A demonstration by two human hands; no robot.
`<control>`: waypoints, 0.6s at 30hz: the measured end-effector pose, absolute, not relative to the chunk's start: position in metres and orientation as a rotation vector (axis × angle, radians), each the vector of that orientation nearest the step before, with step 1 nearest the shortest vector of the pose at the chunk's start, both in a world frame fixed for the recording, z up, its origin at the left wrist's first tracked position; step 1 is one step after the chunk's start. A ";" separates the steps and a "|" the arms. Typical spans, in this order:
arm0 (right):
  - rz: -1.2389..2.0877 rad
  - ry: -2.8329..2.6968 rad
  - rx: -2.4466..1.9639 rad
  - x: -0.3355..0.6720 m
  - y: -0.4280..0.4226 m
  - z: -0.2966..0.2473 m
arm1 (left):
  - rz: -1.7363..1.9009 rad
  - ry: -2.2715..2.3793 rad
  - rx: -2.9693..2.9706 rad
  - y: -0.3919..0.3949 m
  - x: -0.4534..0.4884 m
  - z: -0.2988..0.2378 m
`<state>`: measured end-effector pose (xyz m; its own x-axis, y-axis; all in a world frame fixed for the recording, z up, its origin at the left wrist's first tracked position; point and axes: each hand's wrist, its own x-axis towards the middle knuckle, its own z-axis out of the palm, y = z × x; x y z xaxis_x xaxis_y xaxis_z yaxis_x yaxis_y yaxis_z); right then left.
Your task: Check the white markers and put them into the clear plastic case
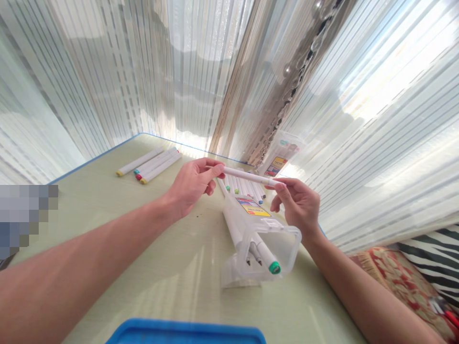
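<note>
My left hand [195, 184] and my right hand [299, 203] hold one white marker [247, 176] between them, level above the table. The left fingertips pinch its left end; the right thumb and fingers pinch its right end. Just below lies a clear plastic marker case [267, 239] on its side, its mouth toward me, with a green-capped marker [267, 253] and other pens sticking out. Several more white markers [245, 188] lie behind the case.
A row of white markers [150, 165] with coloured caps lies at the far left of the pale green table [161, 267]. Another clear case [279, 155] stands by the sheer curtains. A blue tray edge [186, 332] sits at the near side. Patterned cushions [412, 272] are at right.
</note>
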<state>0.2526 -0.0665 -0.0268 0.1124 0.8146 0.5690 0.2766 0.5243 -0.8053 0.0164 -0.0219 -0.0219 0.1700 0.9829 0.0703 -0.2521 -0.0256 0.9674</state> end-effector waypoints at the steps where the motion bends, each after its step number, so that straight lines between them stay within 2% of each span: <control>1: 0.510 -1.450 -1.005 0.252 -0.067 -0.027 | 1.220 0.867 1.135 -0.022 0.016 -0.022; 18: 0.499 -1.445 -1.026 0.252 -0.068 -0.025 | 1.228 0.862 1.125 -0.024 0.017 -0.020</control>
<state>0.2518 -0.0677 -0.0247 0.1267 0.8151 0.5653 0.2929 0.5137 -0.8064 0.0173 -0.0240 -0.0202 0.1678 0.9832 0.0724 -0.2664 -0.0255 0.9635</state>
